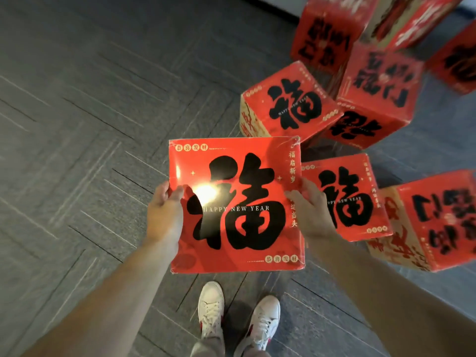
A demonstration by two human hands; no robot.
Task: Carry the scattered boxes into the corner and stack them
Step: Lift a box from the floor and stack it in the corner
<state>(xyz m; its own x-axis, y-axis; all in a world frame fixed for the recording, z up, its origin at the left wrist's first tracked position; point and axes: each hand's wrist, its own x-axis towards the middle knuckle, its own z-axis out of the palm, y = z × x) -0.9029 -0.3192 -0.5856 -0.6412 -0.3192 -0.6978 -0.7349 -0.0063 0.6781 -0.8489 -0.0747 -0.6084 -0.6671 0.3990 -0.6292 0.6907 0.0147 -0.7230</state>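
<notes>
I hold a red box (235, 204) with a large black character and "HAPPY NEW YEAR" on its top, lifted above the floor in front of me. My left hand (164, 210) grips its left edge, thumb lying on the top face. On the right edge, my right hand (310, 204) grips with its thumb on top as well. Several similar red boxes lie scattered to the right: one (345, 197) just beside my right hand, one (438, 217) at the right edge, and one (291, 101) further ahead.
More red boxes (381, 83) crowd the upper right, some tipped on their sides (327, 32). Grey patterned carpet (90, 124) covers the floor to the left. My white sneakers (211, 307) stand below the held box.
</notes>
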